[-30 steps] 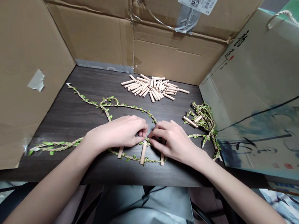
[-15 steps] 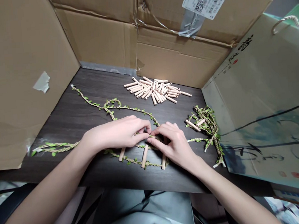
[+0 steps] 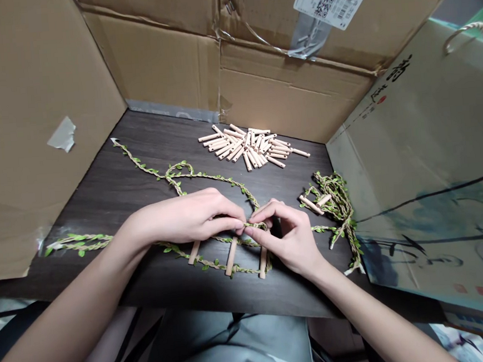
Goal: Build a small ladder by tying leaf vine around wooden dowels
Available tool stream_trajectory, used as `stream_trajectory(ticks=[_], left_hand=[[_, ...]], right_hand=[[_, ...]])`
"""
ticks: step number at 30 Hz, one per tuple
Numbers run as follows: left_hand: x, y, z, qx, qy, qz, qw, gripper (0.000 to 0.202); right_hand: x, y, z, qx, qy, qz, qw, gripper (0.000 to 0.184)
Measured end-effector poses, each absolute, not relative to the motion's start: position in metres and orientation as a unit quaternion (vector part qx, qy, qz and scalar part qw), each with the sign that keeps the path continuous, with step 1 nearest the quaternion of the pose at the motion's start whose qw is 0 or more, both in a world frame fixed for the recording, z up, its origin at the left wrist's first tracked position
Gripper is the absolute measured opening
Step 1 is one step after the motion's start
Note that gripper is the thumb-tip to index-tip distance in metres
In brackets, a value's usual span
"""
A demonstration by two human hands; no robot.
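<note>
A green leaf vine cord (image 3: 199, 176) winds across the dark wooden table (image 3: 112, 185). Near the front edge, three short wooden sticks (image 3: 231, 255) hang like rungs between two runs of the cord. My left hand (image 3: 186, 217) is closed, pinching the upper cord just above the middle stick. My right hand (image 3: 290, 234) is closed too, its fingertips pinching the same cord right beside my left fingertips, above the right stick.
A pile of several loose wooden sticks (image 3: 250, 145) lies at the back of the table. A tangled bundle of vine with two sticks (image 3: 331, 196) sits at the right. Cardboard walls (image 3: 30, 108) enclose left and back; a paper bag (image 3: 423, 150) stands at the right.
My right fingers have lifted and arched over the cord, pinching it higher. My left hand stays on the cord. The view shifted slightly.
</note>
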State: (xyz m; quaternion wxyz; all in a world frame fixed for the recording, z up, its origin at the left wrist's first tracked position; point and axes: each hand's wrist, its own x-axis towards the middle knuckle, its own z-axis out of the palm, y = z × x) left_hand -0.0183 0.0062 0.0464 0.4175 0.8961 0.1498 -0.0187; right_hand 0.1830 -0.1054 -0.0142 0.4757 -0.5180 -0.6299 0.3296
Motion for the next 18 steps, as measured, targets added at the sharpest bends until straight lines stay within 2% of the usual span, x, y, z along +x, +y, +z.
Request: stream_trajectory(ticks=[11,18], left_hand=[[-0.022,0.010,0.048,0.897,0.134,-0.023,0.420,0.032],[-0.010,-0.001,0.041,0.904,0.180,-0.020,0.387,0.038]], right_hand=[[0.188,-0.101,-0.013,-0.495,-0.622,0.367,0.482,0.010],[0.191,-0.100,-0.008,-0.498,-0.699,0.250,0.448,0.005]])
